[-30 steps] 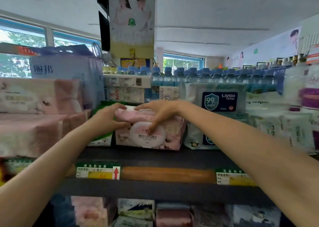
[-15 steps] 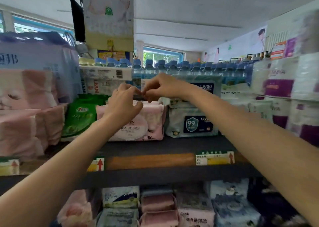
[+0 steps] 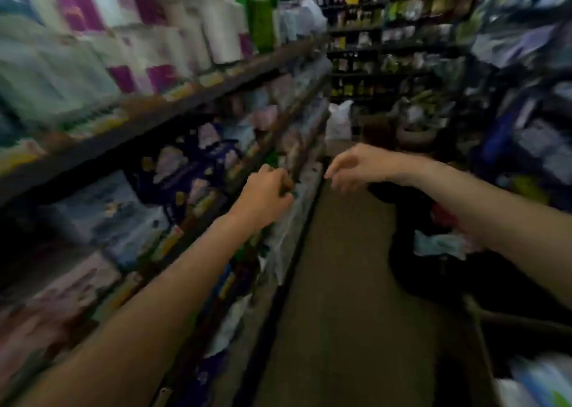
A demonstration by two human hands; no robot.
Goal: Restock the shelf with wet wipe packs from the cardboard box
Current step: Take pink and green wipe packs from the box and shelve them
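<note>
Both hands have left the pink wipe pack and the view has swung down the aisle. The left hand and right hand hang loosely curled, holding nothing, beside the shelf; blur hides the wipe packs.

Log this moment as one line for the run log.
view: turned down aisle, blurred | left hand: empty, by shelf edge | right hand: empty, over floor | box: unseen
</note>
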